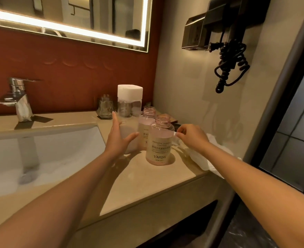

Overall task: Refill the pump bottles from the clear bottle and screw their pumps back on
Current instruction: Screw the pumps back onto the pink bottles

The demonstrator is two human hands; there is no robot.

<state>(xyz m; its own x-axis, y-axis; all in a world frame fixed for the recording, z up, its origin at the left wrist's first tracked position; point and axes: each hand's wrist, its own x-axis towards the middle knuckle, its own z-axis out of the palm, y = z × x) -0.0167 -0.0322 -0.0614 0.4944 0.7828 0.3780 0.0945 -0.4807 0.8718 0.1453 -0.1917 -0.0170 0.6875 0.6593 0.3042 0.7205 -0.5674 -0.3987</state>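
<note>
Dim, warm light; the mirror's lit strip (61, 29) glares at upper left. Soft shadows fall on the counter (138, 179). Frame edges bend; slightly blurry.

A lit mirror (72, 17) hangs on the red wall (67, 68) above a beige counter (147, 185). A white sink (40, 158) is set into the counter on the left, and a chrome tap (18, 99) stands behind it, close to the wall. Further right along the wall sits a glass tumbler (105, 107) on a dark coaster, just beside a clear container with a white lid (129, 101) (its contents are hard to make out). A crumpled white cloth (212, 154) lies at the counter's right edge, against the cream side wall. High on that wall is a dark hair dryer holder (219, 24) with a coiled black cord (231, 65) dangling below it.
</note>
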